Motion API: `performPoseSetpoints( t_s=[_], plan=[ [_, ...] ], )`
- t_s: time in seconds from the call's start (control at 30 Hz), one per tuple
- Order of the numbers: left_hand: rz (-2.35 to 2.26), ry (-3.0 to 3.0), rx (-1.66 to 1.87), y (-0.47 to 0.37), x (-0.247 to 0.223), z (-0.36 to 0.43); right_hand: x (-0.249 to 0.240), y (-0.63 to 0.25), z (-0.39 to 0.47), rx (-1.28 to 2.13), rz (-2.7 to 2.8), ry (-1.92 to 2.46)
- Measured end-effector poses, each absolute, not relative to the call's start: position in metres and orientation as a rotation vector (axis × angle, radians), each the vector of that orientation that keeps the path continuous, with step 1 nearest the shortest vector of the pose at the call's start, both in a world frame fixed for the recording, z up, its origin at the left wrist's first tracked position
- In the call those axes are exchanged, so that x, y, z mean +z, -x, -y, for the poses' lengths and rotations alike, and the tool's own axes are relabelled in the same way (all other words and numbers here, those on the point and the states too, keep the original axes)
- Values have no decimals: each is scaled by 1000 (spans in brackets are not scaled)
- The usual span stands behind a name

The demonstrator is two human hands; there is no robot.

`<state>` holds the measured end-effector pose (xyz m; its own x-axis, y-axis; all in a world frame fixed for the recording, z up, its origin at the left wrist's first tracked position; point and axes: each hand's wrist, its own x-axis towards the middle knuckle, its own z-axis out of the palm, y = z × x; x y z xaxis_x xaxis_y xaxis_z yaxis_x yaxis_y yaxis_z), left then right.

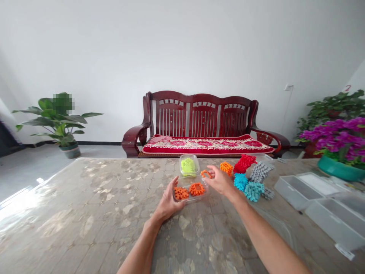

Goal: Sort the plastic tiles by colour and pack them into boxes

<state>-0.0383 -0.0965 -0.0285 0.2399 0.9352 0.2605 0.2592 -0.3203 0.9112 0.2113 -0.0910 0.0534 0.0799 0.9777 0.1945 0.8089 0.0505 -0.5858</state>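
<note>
My left hand (170,198) grips the left side of a clear plastic container (190,199), thumb along its near edge. Inside the container are orange notched plastic building pieces (197,188), in two clumps. Above its right rim, my right hand (219,180) pinches a single orange building piece (205,174) between thumb and fingers. Just behind stands a second clear container (183,157) with yellow-green pieces (188,166) in it. Right of my right hand lies another orange clump (226,168).
Stacks of red (244,163), blue (240,181), teal (254,191) and grey pieces (261,171) stand on the patterned tablecloth (94,213). Translucent bins (333,220) and a flower pot (340,168) occupy the right side. A wooden bench (203,118) is beyond the table.
</note>
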Motion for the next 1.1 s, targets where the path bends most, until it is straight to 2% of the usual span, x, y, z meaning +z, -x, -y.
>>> performPoseSetpoints(
  t_s=[0.23,0.67,0.93,1.1],
  plan=[
    [-1095,-1737,1113,37,-31,97,60,-164,109,425,2046,1651],
    [-1078,-1727,1102,34,-26,99,41,-167,108,296,2310,1450],
    [-1095,-1721,1068,33,-21,101,62,-256,79,-76,1668,1928],
    [-1117,-1752,1056,32,-19,102,74,-287,61,-185,1693,2293]
  ],
)
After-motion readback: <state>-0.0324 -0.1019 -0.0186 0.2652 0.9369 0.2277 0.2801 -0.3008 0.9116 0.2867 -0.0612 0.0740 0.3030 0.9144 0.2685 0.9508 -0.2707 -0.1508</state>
